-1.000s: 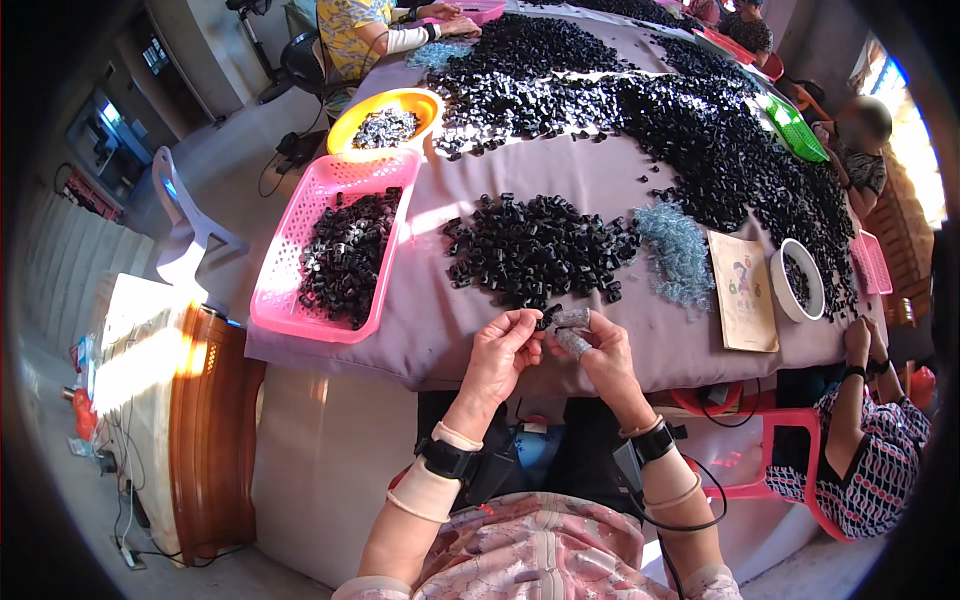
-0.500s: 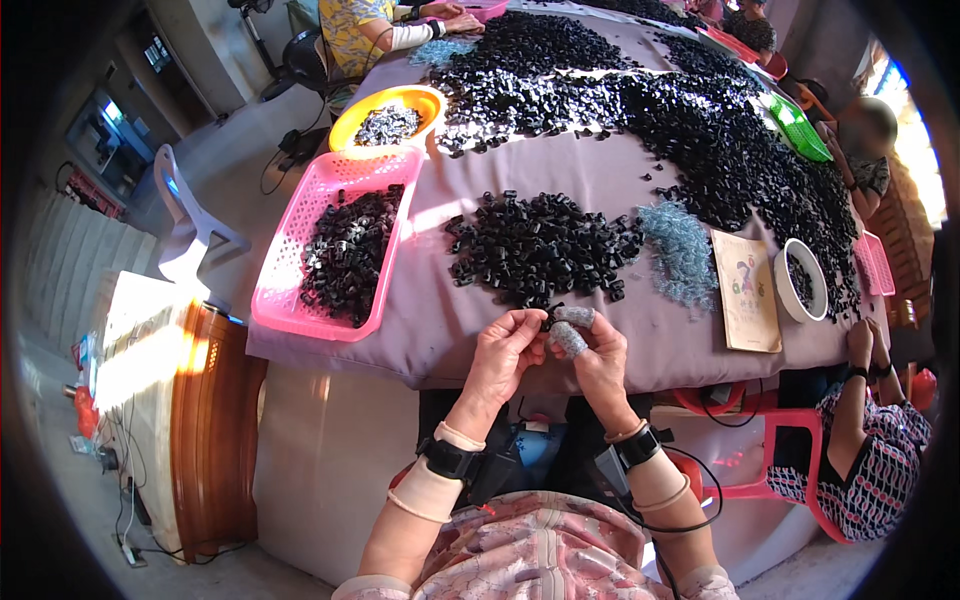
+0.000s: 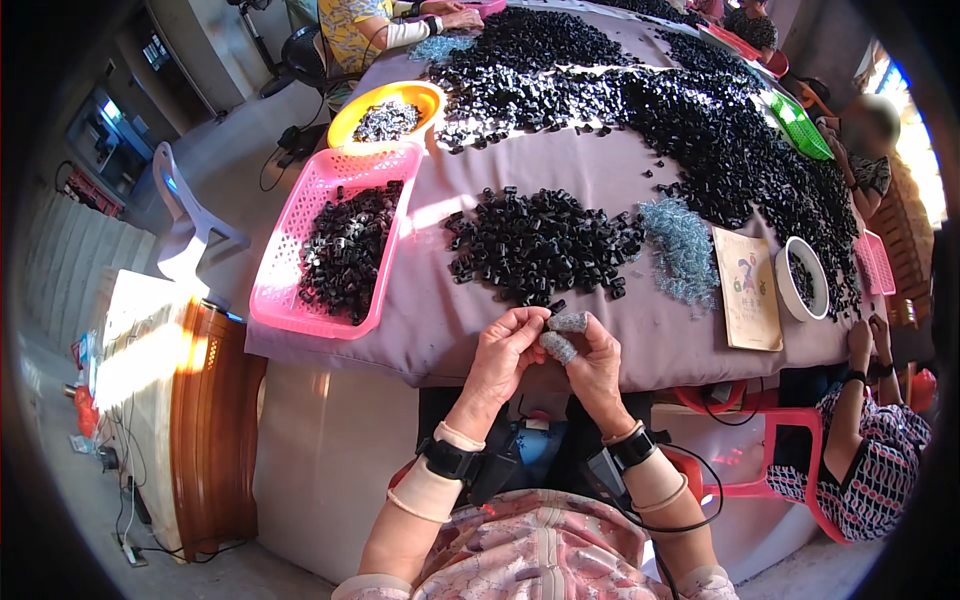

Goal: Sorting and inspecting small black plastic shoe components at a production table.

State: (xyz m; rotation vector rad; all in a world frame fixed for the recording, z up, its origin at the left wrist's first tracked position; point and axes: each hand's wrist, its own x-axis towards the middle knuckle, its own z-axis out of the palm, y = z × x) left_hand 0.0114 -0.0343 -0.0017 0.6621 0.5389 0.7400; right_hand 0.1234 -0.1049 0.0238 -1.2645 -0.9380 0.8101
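Head view: left hand (image 3: 503, 350) and right hand (image 3: 590, 355), fingers pinched together, grip a small black part (image 3: 556, 306) between them at the counter (image 3: 620, 330) edge. Just beyond lies a black parts heap (image 3: 540, 245); right of the hands, a tan rectangular booklet (image 3: 748, 288).

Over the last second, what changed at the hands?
Little. Both hands stayed together at the table's near edge; the right hand, with grey covers on two fingertips, dropped slightly toward the person. The left hand kept pinching a small black piece against it. The black pile and pink basket are unchanged.
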